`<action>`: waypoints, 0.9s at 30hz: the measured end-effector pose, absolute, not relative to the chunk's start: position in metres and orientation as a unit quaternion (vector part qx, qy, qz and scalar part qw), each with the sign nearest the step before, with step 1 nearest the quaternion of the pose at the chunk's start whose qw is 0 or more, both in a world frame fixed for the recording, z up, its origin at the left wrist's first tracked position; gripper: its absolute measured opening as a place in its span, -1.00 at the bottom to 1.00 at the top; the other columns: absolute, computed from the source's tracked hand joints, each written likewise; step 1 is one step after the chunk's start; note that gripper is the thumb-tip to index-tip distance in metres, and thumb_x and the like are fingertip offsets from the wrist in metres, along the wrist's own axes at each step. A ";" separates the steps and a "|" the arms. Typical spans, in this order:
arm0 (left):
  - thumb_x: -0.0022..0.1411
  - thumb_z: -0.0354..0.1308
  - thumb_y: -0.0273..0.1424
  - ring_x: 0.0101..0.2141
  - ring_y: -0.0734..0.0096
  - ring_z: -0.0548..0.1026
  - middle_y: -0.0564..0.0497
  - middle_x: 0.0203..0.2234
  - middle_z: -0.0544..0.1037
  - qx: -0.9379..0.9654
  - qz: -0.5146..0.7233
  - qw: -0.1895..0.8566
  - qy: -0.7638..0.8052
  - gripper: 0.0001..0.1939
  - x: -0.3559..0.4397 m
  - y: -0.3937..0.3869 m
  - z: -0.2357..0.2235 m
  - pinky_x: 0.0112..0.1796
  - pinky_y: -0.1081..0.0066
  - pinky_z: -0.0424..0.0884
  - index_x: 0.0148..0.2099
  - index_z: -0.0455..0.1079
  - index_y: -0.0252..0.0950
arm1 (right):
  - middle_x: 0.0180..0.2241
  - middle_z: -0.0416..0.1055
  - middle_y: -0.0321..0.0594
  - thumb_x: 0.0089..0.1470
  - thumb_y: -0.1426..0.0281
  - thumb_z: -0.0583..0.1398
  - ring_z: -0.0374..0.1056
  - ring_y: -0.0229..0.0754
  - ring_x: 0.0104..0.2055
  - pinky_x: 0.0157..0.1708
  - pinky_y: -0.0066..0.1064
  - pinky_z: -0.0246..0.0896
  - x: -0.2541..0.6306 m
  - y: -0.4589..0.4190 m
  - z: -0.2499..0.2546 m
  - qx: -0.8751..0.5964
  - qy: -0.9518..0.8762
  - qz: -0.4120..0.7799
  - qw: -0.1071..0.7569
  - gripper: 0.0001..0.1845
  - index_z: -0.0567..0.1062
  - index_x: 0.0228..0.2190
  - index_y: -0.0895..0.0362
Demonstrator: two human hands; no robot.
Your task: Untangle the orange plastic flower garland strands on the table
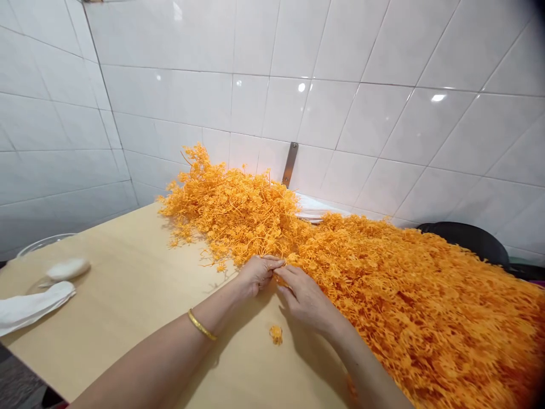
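My left hand (256, 274) and my right hand (305, 296) meet at the near edge of the orange material, fingertips pinched together. A bit of orange shows between them, apparently an orange plastic flower sprig; most of it is hidden by the fingers. Just beyond my hands lies a heap of thin-stemmed orange sprigs (238, 210). To the right spreads a larger pile of orange flower-like pieces (409, 284). One loose orange piece (276, 334) rests on the table between my forearms.
The pale wooden table (140, 284) stands against a white tiled wall (179, 94). At the left are a white cloth (36, 305), a whitish rounded object (68, 268) and a clear rim (42, 243). A metal bracket (290, 165) is on the wall; a black round object (470, 241) sits behind the pile.
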State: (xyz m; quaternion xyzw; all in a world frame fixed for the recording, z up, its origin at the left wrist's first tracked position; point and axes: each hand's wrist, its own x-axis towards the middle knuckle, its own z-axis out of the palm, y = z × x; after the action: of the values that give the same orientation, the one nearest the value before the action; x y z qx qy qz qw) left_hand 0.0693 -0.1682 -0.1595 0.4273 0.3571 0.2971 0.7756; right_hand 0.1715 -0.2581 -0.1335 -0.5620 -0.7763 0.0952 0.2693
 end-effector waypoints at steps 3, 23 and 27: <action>-0.11 0.21 -0.42 -0.83 0.73 -0.13 0.26 -0.89 0.00 0.418 0.310 0.779 0.348 -0.81 0.070 -0.166 -0.160 -0.73 0.54 -0.28 -0.53 0.21 -0.33 | -0.41 0.35 -0.20 0.03 0.44 -0.03 0.24 -0.23 -0.36 -0.35 -0.40 0.13 0.180 -0.256 -0.125 -0.568 -0.723 0.148 0.365 -0.78 0.40 -0.38 0.14; -0.11 0.12 -0.39 -0.74 0.69 0.03 0.17 -0.76 0.23 0.526 0.324 0.739 0.270 -0.84 0.082 -0.200 -0.151 -0.67 0.56 -0.13 -0.54 0.17 -0.31 | -0.66 0.14 -0.41 -0.07 0.31 0.12 0.05 -0.37 -0.60 -0.58 -0.51 -0.04 0.191 -0.245 -0.137 -0.637 -0.490 0.128 0.581 -0.79 0.26 -0.62 0.16; -0.09 0.12 -0.37 -0.71 0.68 0.01 0.19 -0.76 0.14 0.523 0.336 0.749 0.229 -0.82 0.085 -0.202 -0.148 -0.66 0.58 -0.14 -0.52 0.16 -0.31 | -0.68 0.17 -0.42 -0.13 0.28 0.16 0.12 -0.37 -0.61 -0.56 -0.50 0.08 0.190 -0.240 -0.139 -0.571 -0.388 0.219 0.690 -0.78 0.26 -0.61 0.16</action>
State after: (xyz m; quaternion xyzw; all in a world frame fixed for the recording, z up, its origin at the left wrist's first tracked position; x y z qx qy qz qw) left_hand 0.0849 -0.2020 -0.1477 0.5227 0.2286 0.3362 0.7494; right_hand 0.1898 -0.2401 -0.1395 -0.5710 -0.3876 0.2187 0.6898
